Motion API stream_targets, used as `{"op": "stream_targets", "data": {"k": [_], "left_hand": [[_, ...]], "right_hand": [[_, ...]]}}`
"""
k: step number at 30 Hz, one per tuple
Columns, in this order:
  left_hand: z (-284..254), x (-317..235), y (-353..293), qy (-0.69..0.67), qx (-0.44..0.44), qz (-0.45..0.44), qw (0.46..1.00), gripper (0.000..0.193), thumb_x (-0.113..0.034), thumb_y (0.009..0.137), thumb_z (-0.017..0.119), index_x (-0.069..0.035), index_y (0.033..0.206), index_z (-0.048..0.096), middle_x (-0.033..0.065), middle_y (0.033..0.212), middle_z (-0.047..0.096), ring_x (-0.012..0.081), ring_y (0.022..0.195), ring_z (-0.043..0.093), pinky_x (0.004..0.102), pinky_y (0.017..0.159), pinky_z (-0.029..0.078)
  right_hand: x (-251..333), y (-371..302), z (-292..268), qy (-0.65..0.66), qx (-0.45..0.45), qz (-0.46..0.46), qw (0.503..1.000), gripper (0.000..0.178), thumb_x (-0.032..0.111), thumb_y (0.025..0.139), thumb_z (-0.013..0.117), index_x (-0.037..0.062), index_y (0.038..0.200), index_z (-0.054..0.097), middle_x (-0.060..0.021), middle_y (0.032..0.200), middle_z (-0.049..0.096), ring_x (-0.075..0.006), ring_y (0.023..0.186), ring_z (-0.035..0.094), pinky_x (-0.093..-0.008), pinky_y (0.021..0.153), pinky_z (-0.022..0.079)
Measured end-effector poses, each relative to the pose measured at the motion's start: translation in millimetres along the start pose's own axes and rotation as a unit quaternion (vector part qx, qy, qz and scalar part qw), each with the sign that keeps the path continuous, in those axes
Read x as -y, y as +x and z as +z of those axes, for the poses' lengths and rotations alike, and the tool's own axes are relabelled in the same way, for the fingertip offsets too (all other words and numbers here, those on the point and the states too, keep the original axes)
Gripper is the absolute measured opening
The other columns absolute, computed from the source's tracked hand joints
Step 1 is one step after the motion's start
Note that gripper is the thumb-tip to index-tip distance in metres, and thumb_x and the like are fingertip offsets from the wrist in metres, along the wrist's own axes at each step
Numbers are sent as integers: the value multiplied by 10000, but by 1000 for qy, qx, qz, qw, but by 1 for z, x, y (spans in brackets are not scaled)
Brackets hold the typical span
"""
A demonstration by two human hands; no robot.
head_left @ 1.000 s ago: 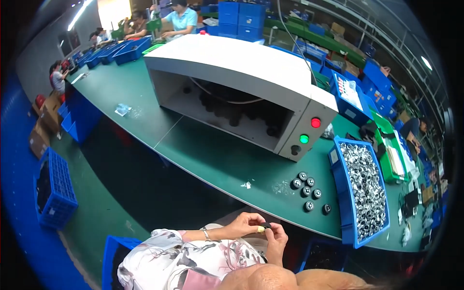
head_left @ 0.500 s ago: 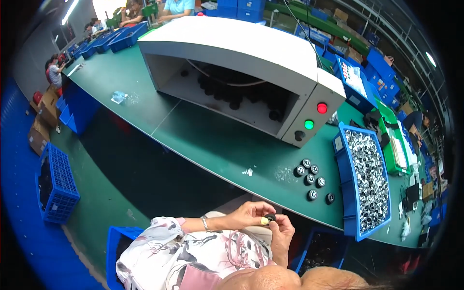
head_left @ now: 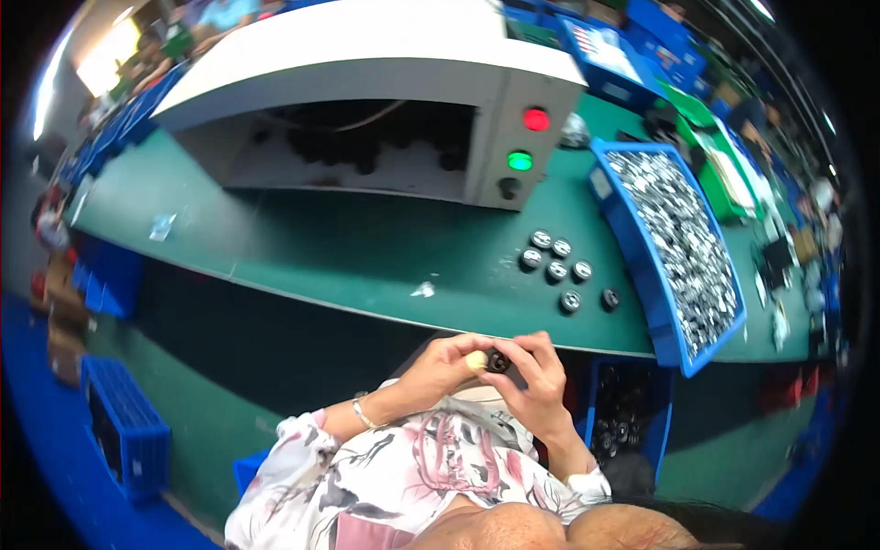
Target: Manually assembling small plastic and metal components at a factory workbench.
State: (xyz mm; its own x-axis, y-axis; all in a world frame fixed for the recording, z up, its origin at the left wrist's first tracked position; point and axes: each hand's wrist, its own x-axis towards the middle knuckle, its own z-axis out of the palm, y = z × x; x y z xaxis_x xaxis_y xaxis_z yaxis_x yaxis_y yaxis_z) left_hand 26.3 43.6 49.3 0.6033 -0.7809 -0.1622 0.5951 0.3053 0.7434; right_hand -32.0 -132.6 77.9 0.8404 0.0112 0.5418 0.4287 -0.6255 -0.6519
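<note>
Between my two hands, just off the table's near edge, is a small round black part [head_left: 498, 362] with an open, ringed face. My left hand [head_left: 443, 367] pinches it from the left; a yellow cover [head_left: 476, 360] sits on a fingertip there. On the other side, the fingers of my right hand [head_left: 541, 378] are closed against the same part. Beyond my hands, several round black parts with silvery centres [head_left: 556, 270] stand in a loose group on the green table [head_left: 367, 284].
A white machine [head_left: 357, 50] with a dark opening and red and green buttons stands at the back. A blue bin [head_left: 632, 247] of shiny small parts lies right. Below the table's edge is another blue bin [head_left: 662, 426] with dark parts. A plastic scrap [head_left: 162, 226] lies far left.
The whole view has shifted, with the machine now further up and left. My hands are closer to the table edge, still on the black part, whose ringed face now shows more.
</note>
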Motion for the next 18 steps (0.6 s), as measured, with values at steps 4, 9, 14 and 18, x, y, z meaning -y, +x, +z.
{"op": "stream_targets", "data": {"k": [4,9,14,18], "left_hand": [[-18,8,-2,60,-79,40,994,270,-209,1000,597,14,1151,610,59,1026,663,116,884,638,281,835,525],[-11,-20,-5,178,-141,141,964,140,-64,957,607,46,1039,632,72,953,619,134,847,618,265,777,516],[-30,-19,-9,201,-145,150,957,126,-67,952,621,39,1020,633,70,962,598,130,832,597,261,758,502],[-33,-19,-8,226,-132,147,954,112,-21,946,619,42,1038,636,71,1003,606,113,871,603,237,783,507]], "right_hand": [[-13,19,0,-16,17,0,1000,473,65,683,812,10,1129,664,-151,986,604,-325,852,583,-400,744,493],[-42,48,3,-128,55,-5,990,425,81,726,772,10,1123,640,-150,1045,605,-344,962,553,-422,851,452],[-57,55,-4,-239,94,25,966,417,152,716,787,31,1089,646,-135,1181,571,-338,1118,488,-459,956,382],[-70,56,-7,-255,89,33,962,507,229,724,795,90,1179,620,-140,1395,462,-365,1299,374,-514,1084,285]]}}
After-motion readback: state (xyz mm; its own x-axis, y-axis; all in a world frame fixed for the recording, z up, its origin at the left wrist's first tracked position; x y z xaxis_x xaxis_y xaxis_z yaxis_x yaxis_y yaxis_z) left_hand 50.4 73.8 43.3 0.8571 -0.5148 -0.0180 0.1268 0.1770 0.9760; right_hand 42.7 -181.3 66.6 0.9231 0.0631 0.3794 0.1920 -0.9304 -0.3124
